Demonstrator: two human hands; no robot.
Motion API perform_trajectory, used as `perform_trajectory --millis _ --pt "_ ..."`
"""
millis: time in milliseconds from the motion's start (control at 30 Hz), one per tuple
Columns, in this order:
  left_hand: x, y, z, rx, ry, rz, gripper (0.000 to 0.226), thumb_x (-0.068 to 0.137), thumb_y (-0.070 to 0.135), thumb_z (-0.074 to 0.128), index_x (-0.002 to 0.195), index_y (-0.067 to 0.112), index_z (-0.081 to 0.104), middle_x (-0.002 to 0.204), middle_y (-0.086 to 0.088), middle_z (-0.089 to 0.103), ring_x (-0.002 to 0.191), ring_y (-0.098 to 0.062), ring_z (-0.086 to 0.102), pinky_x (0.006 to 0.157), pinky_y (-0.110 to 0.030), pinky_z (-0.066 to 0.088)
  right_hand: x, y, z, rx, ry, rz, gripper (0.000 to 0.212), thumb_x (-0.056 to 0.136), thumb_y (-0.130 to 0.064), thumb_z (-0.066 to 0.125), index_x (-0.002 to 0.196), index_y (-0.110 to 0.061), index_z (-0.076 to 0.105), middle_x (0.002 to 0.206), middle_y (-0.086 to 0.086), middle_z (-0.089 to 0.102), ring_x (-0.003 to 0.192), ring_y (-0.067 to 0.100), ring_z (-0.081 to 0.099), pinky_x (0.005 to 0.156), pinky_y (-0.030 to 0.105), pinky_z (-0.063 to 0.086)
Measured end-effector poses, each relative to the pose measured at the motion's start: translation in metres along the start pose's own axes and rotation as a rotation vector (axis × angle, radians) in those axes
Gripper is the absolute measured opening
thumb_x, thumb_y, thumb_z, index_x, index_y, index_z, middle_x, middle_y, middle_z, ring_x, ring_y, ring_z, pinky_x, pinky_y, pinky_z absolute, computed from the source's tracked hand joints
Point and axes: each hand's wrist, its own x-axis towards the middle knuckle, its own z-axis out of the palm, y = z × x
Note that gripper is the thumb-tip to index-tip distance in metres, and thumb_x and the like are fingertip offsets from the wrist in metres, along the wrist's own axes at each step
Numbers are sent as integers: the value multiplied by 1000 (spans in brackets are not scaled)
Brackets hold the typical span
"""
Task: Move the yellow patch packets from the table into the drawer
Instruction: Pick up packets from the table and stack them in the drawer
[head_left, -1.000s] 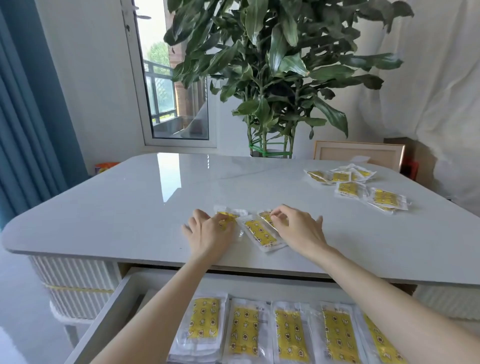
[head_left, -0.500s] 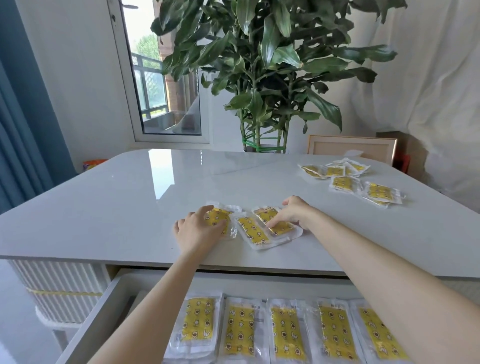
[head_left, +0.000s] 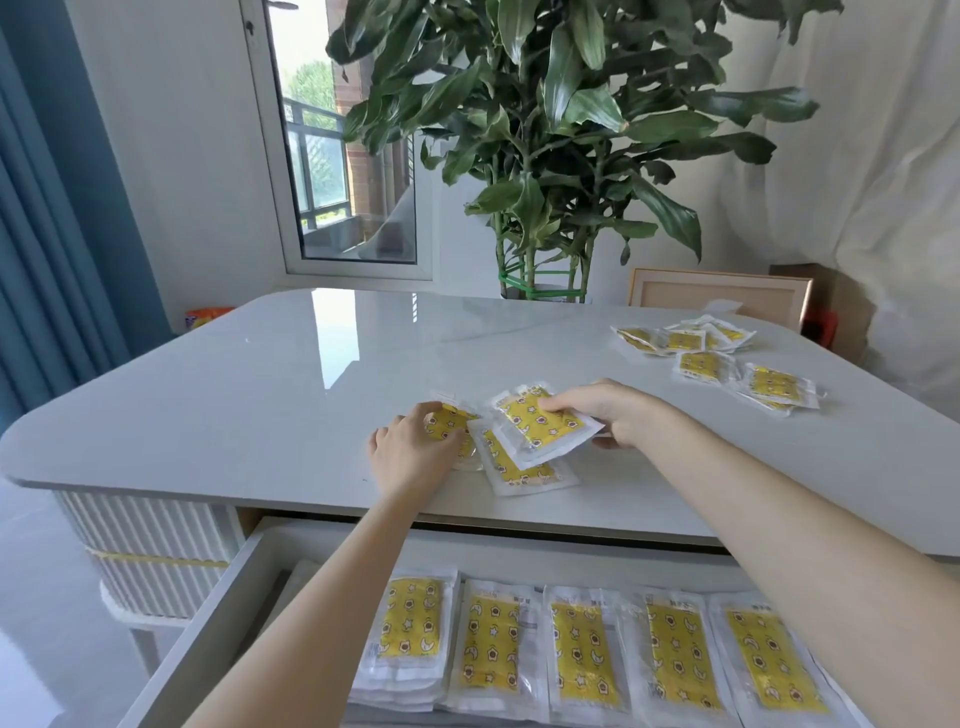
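Observation:
Three yellow patch packets lie near the table's front edge. My right hand (head_left: 608, 415) pinches the upper packet (head_left: 540, 423) by its right side and holds it tilted above a second packet (head_left: 519, 467) that lies flat. My left hand (head_left: 415, 452) rests curled over the third packet (head_left: 449, 421), gripping it against the tabletop. A loose group of several more packets (head_left: 717, 358) sits at the table's far right. Below the table edge the white drawer (head_left: 228, 587) stands pulled out, with a row of stacked packets (head_left: 587, 649) inside.
The grey glossy table (head_left: 260, 395) has rounded corners. A large potted plant (head_left: 545, 156) stands behind it, a wooden frame (head_left: 717, 296) beside the plant. Blue curtain (head_left: 47, 234) at left, window (head_left: 343, 156) at the back.
My right hand has taken hold of the right packet and raised it off the table, over the middle packet. My left hand has closed onto the left packet.

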Motion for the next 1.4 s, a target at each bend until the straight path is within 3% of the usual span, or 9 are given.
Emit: perform_trajectory --millis 133,300,500,633,833,1000,1100,1267,1400 --pt "-1 -2 1 -3 12 1 41 82 44 56 122 37 54 119 -2 62 116 -24 51 106 -31 25 -3 3 26 -6 -2 -41 46 71 -22 79 110 -6 60 116 10 64 97 22 60 70 26 47" --pt "-1 -1 1 -4 20 2 43 82 46 56 123 36 54 120 -2 61 116 -24 52 105 -31 27 -3 9 38 -239 105 -69 23 74 -23 68 89 -12 54 106 8 59 108 25 56 78 27 43" --pt "-2 -1 -1 -23 24 7 44 81 46 57 123 34 53 118 0 63 115 -22 52 106 -30 25 -20 0 42 -541 144 -122 84 63 -55 77 129 -12 46 132 8 49 125 27 45 99 31 43" --pt "-6 1 -5 -62 33 20 40 81 43 58 120 35 54 106 3 69 110 -18 56 106 -28 24 -28 -9 37 -497 6 -99 80 70 -43 81 130 -6 45 136 8 49 124 24 49 94 29 43" --pt "-9 3 -10 -101 20 24 42 84 41 58 124 33 50 100 2 69 107 -20 57 107 -30 27 -34 -10 34 -385 -143 -15 81 84 -30 73 146 -3 28 156 13 25 142 26 28 110 33 30" --pt "-12 2 -11 -165 -23 33 57 85 35 57 136 33 33 63 6 51 74 -23 56 79 -36 44 -27 1 42 -238 31 -35 77 64 -28 88 125 -5 49 127 8 55 118 22 54 94 28 45" --pt "-18 2 -16 -225 -45 -17 58 86 33 58 138 30 32 65 8 45 65 -15 50 58 -31 41 -31 6 39 -190 61 -60 71 67 -27 84 124 -6 48 122 7 55 114 21 54 92 28 47" --pt "-29 0 -33 -547 -79 -202 58 87 28 61 139 19 37 120 -5 58 98 -22 62 80 -37 55 -49 18 28 -18 3 -123 51 70 -20 82 109 -4 53 109 6 64 102 20 61 96 33 50" --pt "-38 -2 -60 -702 -79 -233 37 90 21 60 124 5 54 109 -8 65 89 -19 63 79 -31 54 -79 22 19 174 -145 -173 31 80 -9 75 106 -3 61 97 10 70 85 19 65 87 32 54"
